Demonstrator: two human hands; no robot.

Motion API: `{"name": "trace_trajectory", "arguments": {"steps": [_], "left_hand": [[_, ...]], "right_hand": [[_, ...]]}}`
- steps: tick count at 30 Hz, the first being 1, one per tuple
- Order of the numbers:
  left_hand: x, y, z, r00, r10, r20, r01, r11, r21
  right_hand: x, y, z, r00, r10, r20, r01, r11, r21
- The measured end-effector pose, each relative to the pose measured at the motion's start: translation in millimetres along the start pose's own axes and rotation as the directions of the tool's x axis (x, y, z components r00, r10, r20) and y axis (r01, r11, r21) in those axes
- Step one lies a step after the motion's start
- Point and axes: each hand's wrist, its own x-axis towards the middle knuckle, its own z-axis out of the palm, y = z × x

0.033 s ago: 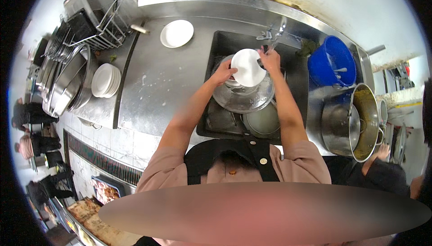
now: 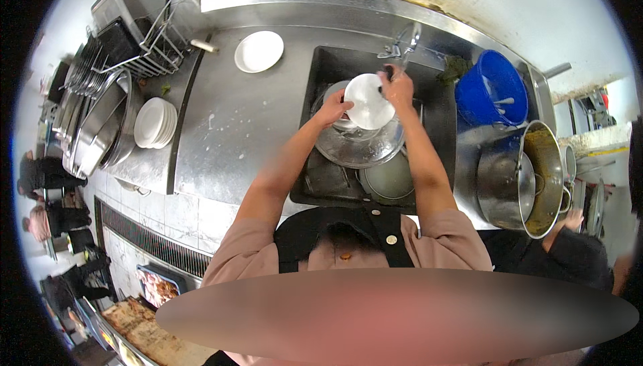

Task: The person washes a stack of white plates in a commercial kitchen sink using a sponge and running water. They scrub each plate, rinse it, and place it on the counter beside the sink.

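Observation:
A small white plate (image 2: 370, 103) hangs tilted over the sink (image 2: 437, 158). My left hand (image 2: 333, 109) is closed on its left rim, thumb on the face. At the plate's upper right my right hand (image 2: 400, 87) is closed around a small dark object (image 2: 382, 83), whose kind is not clear. Beneath the plate, a large shiny round metal lid or shallow bowl (image 2: 358, 154) fills the middle of the sink, with other white dishes partly hidden under the plate. A round pan (image 2: 387, 177) of cloudy water sits in the near part of the sink.
Behind the sink rises a faucet (image 2: 402, 48). Right of it stand a blue bucket (image 2: 479, 88) and large metal pots (image 2: 495, 192). An oval white plate (image 2: 259, 52) lies on the counter (image 2: 228, 138); stacked plates (image 2: 153, 123), metal bowls and a wire rack (image 2: 151, 61) are left. A co-worker's arm (image 2: 562, 232) is at right.
My right hand has shifted up and slightly left along the plate's edge, with the dark object. My left hand keeps its hold on the plate.

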Motion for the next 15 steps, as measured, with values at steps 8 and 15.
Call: {"name": "trace_trajectory", "arguments": {"steps": [8, 15], "left_hand": [[10, -18, 51, 0.982, 0.111, -0.154, -0.12, 0.991, -0.052], [18, -37, 35, 0.867, 0.058, -0.494, -0.25, 0.91, -0.331]], "right_hand": [[11, 24, 10, 0.982, -0.133, -0.134, 0.118, 0.986, -0.12], [-7, 48, 32, 0.77, 0.569, 0.29, -0.542, 0.344, 0.767]]}}
